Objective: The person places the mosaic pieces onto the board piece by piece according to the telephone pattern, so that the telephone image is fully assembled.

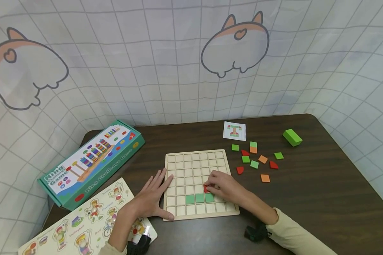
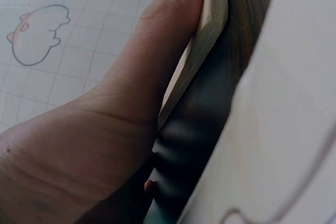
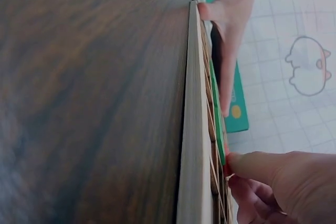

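A wooden grid board [image 1: 185, 164] lies on the table, with three green square tiles [image 1: 199, 198] side by side in one of its lower rows. My right hand [image 1: 226, 186] pinches a red piece [image 1: 206, 188] at the board, just above the right-hand green tile; the fingers hide much of the piece. In the right wrist view the red piece [image 3: 227, 169] shows beneath the thumb at the board's surface. My left hand [image 1: 149, 199] has its fingers spread, touching the board's left edge with thumb and fingertips. The left wrist view shows the left hand [image 2: 131, 87] against that edge.
Loose green, orange and red pieces [image 1: 254, 164] lie right of the board. A pattern card [image 1: 234, 131] and a green block [image 1: 292, 137] sit farther back. Left are a green game box [image 1: 95, 163] and a picture board [image 1: 95, 216], partly under the left forearm.
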`<state>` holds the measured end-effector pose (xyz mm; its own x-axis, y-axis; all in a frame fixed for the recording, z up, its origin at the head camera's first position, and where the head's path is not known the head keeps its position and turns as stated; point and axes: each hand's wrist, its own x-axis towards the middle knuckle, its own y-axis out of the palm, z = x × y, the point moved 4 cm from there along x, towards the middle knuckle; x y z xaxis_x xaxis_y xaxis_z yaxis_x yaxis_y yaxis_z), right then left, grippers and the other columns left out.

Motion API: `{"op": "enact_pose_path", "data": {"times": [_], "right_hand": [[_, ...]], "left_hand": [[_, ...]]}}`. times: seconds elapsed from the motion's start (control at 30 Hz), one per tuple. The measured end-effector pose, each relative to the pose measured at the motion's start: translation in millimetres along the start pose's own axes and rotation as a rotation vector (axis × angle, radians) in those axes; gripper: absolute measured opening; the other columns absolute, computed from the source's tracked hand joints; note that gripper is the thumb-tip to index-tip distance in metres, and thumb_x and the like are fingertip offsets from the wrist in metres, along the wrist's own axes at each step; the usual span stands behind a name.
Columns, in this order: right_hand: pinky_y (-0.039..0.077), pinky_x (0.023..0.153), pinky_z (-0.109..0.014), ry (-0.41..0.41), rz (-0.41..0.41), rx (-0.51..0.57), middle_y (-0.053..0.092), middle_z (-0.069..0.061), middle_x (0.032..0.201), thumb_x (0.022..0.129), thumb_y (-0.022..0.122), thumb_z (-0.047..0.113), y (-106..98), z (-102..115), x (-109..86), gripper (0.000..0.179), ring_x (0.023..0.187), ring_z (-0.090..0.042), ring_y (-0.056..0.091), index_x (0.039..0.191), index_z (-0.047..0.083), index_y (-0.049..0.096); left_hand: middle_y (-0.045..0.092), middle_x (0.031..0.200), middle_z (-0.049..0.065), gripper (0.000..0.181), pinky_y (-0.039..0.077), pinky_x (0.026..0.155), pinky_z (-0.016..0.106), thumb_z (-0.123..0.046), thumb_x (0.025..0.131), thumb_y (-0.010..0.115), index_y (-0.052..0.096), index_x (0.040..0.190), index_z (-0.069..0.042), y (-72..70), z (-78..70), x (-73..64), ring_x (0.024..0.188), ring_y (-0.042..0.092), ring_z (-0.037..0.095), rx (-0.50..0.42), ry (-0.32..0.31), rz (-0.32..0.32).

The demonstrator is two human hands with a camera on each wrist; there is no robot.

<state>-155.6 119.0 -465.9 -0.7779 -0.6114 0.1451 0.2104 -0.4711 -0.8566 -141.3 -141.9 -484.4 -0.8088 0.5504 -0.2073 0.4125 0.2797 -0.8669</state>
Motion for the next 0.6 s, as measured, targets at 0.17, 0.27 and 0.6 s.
{"op": "enact_pose_path", "data": {"times": [0.17, 0.27, 0.6], "right_hand": [[0.039, 0.061, -0.016, -0.02, -0.028, -0.115, 0.06, 0.003, 0.086, 0.084, 0.075, 0.02, -1, 4, -0.2, 0.019, 0.075, -0.006, 0.046, 0.102, 0.013, 0.079], [0.041, 0.061, -0.016, -0.004, -0.034, -0.173, 0.06, 0.002, 0.09, 0.084, 0.076, 0.024, -9, 2, -0.4, 0.024, 0.079, -0.007, 0.048, 0.106, 0.016, 0.077], [0.045, 0.062, -0.022, 0.118, 0.059, -0.119, 0.061, -0.01, 0.108, 0.083, 0.076, 0.023, -72, -65, -16.8, 0.044, 0.076, -0.013, 0.054, 0.123, 0.007, 0.067]], "left_hand": [[-0.005, 0.165, 0.014, 0.127, 0.01, 0.121, 0.058, -0.07, 0.063, 0.076, 0.011, 0.158, -0.015, -0.6, 0.7, -1.2, 0.152, -0.001, 0.036, -0.005, -0.001, -0.007], [-0.006, 0.165, 0.014, 0.127, 0.01, 0.121, 0.058, -0.07, 0.063, 0.076, 0.011, 0.158, -0.015, -0.3, 1.2, -1.5, 0.152, -0.001, 0.036, -0.006, 0.001, -0.009], [-0.006, 0.165, 0.013, 0.128, 0.01, 0.122, 0.057, -0.072, 0.063, 0.075, 0.011, 0.158, -0.016, 0.8, 0.7, -0.6, 0.153, -0.001, 0.035, -0.004, 0.001, -0.009]]}}
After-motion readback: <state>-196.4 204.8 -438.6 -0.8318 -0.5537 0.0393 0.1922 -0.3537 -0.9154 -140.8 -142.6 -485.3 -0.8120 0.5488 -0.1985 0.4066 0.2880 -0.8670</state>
